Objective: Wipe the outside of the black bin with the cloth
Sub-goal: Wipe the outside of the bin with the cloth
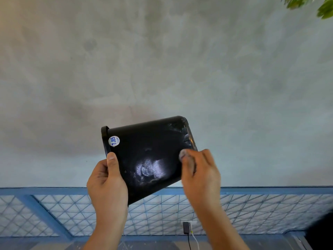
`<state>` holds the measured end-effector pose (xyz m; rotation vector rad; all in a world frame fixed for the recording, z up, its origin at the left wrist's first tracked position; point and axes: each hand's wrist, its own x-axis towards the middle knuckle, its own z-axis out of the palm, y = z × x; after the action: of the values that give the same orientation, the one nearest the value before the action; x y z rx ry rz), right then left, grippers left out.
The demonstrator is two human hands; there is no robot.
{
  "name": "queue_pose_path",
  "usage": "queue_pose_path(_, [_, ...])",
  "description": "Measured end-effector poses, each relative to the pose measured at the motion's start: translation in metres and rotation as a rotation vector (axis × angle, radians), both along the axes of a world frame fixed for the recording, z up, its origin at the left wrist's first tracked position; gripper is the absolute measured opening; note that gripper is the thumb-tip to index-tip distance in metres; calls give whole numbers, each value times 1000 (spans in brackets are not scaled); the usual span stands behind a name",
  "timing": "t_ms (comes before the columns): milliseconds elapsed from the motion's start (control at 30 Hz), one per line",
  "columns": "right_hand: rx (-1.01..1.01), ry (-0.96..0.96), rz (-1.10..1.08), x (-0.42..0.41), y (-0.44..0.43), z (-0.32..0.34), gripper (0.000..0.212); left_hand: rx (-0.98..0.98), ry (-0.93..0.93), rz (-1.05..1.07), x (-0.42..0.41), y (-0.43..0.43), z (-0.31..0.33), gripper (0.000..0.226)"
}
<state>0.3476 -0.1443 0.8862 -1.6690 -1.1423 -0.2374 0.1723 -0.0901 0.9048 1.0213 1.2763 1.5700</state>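
Observation:
The black bin [146, 152] is held up in the air on its side, rim to the left, base to the upper right. A round white price sticker [113, 141] sits near the rim. My left hand [106, 183] grips the bin at the rim, thumb on the outer wall. My right hand [200, 174] is closed around a small grey cloth [183, 154], of which only a bit shows at the fingertips, pressed on the bin's wall near the base. Pale scuffs and a shiny patch show on the wall.
A grey plastered wall [162, 60] fills the view behind the bin. Below runs a blue metal frame with wire mesh [252, 204]. A black plug with cables [186, 228] hangs low centre. Green leaves [322, 6] show at the top right.

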Motion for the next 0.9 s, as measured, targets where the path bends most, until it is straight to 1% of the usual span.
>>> queue_pose_path(33, [7,52,-59,13,2,2,13,3,-11,-4,1,-1,-1,45])
queue_pose_path(100, [10,59,-93,12,5,5,13,3,-31,-8,3,-2,-3,45])
queue_pose_path(200, [-26,-58,69,-28,-1,-4,22,11,-43,-8,2,-1,-5,45])
queue_pose_path(233, [-28,-98,99,-35,-4,-7,23,13,-45,-7,2,0,-4,45])
queue_pose_path(267, [-21,-98,86,-31,-4,-8,22,11,-48,-8,1,0,-5,45])
queue_pose_path(367, [-6,82,-65,10,5,2,15,0,-31,-13,2,-1,-5,45])
queue_pose_path(433, [-2,112,-156,31,9,9,12,6,-35,-20,4,-4,-5,44])
queue_pose_path(500, [2,47,-132,19,11,14,14,25,-62,-23,8,-6,-4,44])
queue_pose_path(600, [-15,-98,47,-20,7,8,20,63,-57,-12,9,-6,-3,44])
queue_pose_path(633, [-7,-118,57,-21,6,7,18,64,-50,-13,8,-6,-3,44])
queue_pose_path(667, [0,-96,34,-13,9,8,16,59,-50,-16,7,-6,-3,44])
queue_pose_path(733, [-12,8,-72,15,17,12,14,40,-44,-16,6,-6,-3,44])
queue_pose_path(800, [-43,61,-183,42,23,15,17,25,-40,-10,7,-7,-2,44])
queue_pose_path(867, [-30,65,-194,43,24,15,17,13,-19,-3,7,-8,-2,44])
queue_pose_path(900, [-4,43,-162,34,23,14,16,11,-9,-3,7,-7,-2,43])
